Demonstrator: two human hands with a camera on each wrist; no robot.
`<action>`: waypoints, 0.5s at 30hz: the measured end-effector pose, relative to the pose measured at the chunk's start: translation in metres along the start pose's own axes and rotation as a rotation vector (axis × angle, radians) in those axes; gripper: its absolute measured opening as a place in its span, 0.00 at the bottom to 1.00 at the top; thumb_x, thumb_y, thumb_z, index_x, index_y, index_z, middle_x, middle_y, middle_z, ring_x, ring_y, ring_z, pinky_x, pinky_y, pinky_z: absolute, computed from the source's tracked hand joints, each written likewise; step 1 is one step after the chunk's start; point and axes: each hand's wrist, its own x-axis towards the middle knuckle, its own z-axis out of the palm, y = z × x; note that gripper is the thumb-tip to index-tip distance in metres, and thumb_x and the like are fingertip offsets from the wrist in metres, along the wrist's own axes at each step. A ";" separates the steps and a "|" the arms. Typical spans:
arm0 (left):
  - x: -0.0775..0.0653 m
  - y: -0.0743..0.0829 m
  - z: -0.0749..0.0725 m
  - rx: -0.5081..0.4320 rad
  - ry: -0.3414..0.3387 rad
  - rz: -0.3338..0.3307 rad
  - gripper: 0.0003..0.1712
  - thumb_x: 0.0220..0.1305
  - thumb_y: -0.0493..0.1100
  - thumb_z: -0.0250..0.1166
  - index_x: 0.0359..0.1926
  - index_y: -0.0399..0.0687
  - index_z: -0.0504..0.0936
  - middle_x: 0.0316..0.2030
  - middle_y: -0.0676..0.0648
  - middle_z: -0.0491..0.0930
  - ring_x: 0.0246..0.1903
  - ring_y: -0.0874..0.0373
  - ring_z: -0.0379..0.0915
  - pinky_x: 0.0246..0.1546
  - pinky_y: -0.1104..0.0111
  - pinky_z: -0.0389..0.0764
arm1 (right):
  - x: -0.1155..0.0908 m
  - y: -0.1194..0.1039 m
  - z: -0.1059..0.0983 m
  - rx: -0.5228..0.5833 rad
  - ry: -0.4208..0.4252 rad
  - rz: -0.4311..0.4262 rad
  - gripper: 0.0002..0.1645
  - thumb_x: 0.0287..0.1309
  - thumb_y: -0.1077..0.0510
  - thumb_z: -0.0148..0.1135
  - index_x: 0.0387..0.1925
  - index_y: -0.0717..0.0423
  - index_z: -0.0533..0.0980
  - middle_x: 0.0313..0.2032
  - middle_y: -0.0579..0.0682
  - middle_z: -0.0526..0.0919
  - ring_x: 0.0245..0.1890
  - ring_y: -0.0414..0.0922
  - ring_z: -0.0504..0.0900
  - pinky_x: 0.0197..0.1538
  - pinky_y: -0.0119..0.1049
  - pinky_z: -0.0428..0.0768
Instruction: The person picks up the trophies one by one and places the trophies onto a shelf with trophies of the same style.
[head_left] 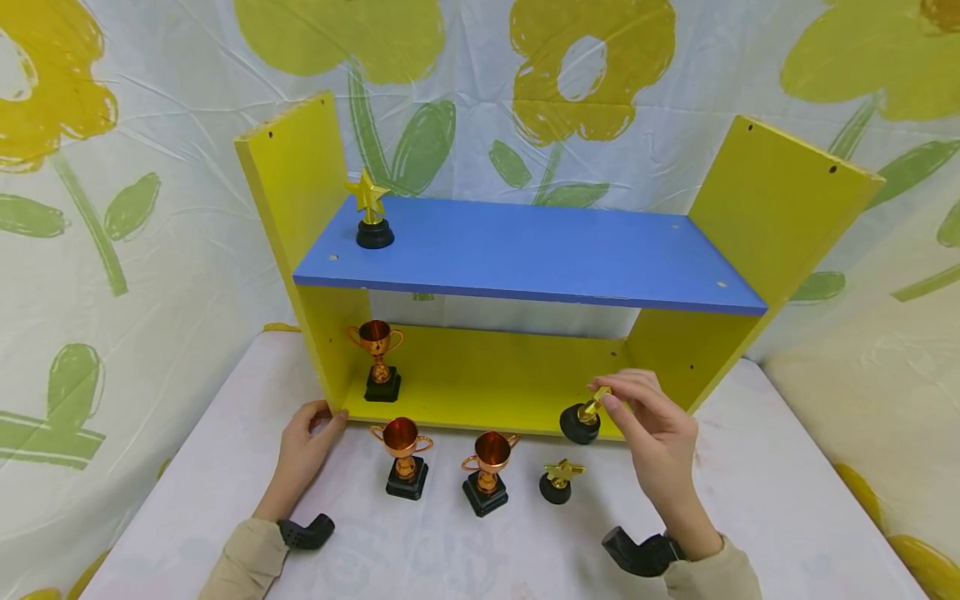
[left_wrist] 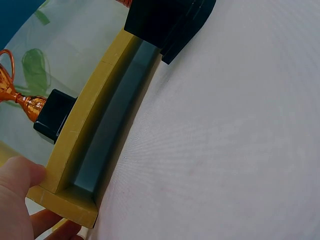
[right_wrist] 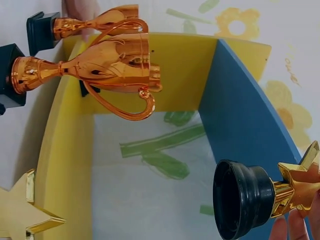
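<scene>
A gold star trophy point(head_left: 581, 422) with a round black base is pinched by its star in my right hand point(head_left: 660, 437). It is tilted, held in front of the shelf's lower right part; in the right wrist view the star trophy point(right_wrist: 245, 197) shows its hollow base. My left hand point(head_left: 306, 446) grips the lower left front corner of the yellow and blue shelf point(head_left: 517, 250), thumb on the yellow edge point(left_wrist: 52, 175). Two copper cup trophies point(head_left: 405, 450) point(head_left: 489, 471) and another gold star trophy point(head_left: 557, 483) stand on the table before the shelf.
Another gold star trophy point(head_left: 372, 212) stands at the left of the blue upper board. Below it, a copper cup trophy point(head_left: 381, 362) stands on the yellow bottom board point(head_left: 480, 375). White cloth covers the table point(head_left: 420, 558); a flowered cloth point(head_left: 465, 50) hangs behind.
</scene>
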 end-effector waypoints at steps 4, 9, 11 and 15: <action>0.000 0.000 0.000 -0.003 0.001 0.004 0.21 0.67 0.48 0.65 0.53 0.36 0.78 0.50 0.39 0.78 0.52 0.52 0.70 0.56 0.61 0.68 | 0.003 -0.001 0.002 -0.005 0.004 -0.001 0.16 0.56 0.84 0.54 0.46 0.78 0.78 0.43 0.59 0.82 0.48 0.50 0.75 0.54 0.29 0.77; 0.000 0.000 -0.001 -0.001 0.003 0.015 0.21 0.67 0.48 0.65 0.53 0.36 0.78 0.50 0.40 0.78 0.52 0.53 0.70 0.55 0.63 0.68 | 0.007 -0.001 0.004 0.001 0.004 -0.009 0.16 0.56 0.84 0.54 0.46 0.78 0.78 0.43 0.59 0.82 0.48 0.50 0.75 0.53 0.30 0.77; 0.000 0.000 -0.001 -0.001 0.003 0.015 0.21 0.67 0.48 0.65 0.53 0.36 0.78 0.50 0.39 0.78 0.52 0.52 0.70 0.55 0.62 0.68 | 0.009 -0.001 0.005 0.009 0.004 -0.015 0.16 0.55 0.84 0.54 0.46 0.78 0.78 0.43 0.59 0.83 0.48 0.50 0.74 0.54 0.30 0.77; 0.000 -0.001 0.000 -0.004 0.002 0.008 0.21 0.67 0.48 0.65 0.53 0.36 0.78 0.50 0.39 0.78 0.52 0.51 0.70 0.56 0.59 0.68 | 0.013 -0.002 0.006 0.015 -0.002 -0.030 0.16 0.56 0.84 0.54 0.45 0.78 0.78 0.43 0.59 0.83 0.48 0.50 0.75 0.53 0.30 0.77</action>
